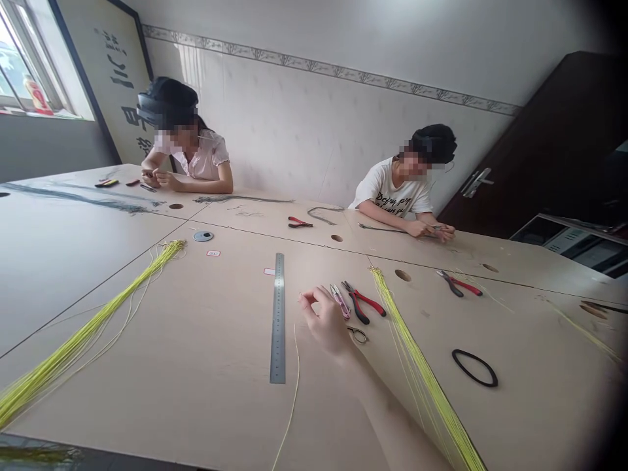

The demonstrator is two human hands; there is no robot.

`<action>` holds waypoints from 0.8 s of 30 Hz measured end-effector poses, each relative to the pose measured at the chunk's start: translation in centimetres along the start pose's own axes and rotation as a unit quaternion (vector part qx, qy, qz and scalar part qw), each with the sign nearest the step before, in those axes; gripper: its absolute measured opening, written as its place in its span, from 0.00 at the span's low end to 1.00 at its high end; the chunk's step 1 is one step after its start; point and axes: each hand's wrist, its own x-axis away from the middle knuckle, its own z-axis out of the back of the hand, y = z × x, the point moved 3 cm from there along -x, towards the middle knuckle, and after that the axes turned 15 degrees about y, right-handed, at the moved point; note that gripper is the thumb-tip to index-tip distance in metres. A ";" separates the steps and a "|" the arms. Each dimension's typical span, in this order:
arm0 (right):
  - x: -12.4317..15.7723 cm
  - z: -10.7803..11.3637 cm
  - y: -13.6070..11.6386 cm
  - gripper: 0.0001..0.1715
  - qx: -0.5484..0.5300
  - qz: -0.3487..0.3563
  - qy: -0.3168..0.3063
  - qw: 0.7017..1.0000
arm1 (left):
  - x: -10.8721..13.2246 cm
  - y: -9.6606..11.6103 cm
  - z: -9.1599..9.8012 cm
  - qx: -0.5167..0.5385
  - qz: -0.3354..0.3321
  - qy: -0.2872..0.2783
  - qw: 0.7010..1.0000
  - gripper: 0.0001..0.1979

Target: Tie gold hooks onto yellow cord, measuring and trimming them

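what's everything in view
Ruler: 1, silver, centre
Loose cord: 1, yellow, near hand
Cord bundles: 2 large, yellow, left/right
Pliers: 3, red-black, right and far
Snips: 1, pink, beside hand
Loop: 1, metallic, beside hand
Band: 1, black, right
Disc: 1, silver, far left
Labels: 2, white-red, left of ruler
Cords: several, grey, far side
Table: 1, beige, beneath
Co-workers: 2, pink/white tops, opposite
Window: 1, pale, left
Panel: 1, cream, left
Door: 1, dark, right
Right hand: 1, bare, centre
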 end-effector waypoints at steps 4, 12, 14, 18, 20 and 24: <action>0.3 -0.2 -0.6 0.13 -0.054 -0.062 -0.002 0.997 | 2.3 1.8 2.8 0.054 0.095 0.049 0.993 0.18; 0.8 -0.2 -1.5 0.16 -0.135 -0.148 -0.015 0.980 | 3.0 -2.6 6.6 0.136 0.252 0.170 0.943 0.17; 1.1 -0.5 -1.8 0.16 -0.154 -0.156 -0.027 0.975 | 3.4 -3.6 6.0 0.161 0.288 0.174 0.928 0.17; 1.3 -0.8 -2.3 0.15 -0.173 -0.163 -0.052 0.970 | 4.3 -3.4 4.1 0.227 0.324 0.181 0.900 0.13; 1.4 -0.8 -2.3 0.14 -0.179 -0.164 -0.059 0.968 | 4.6 -2.8 3.5 0.252 0.336 0.162 0.893 0.12; 1.7 -0.8 -2.6 0.11 -0.185 -0.161 -0.073 0.967 | 5.0 -2.0 3.6 0.282 0.346 0.090 0.890 0.12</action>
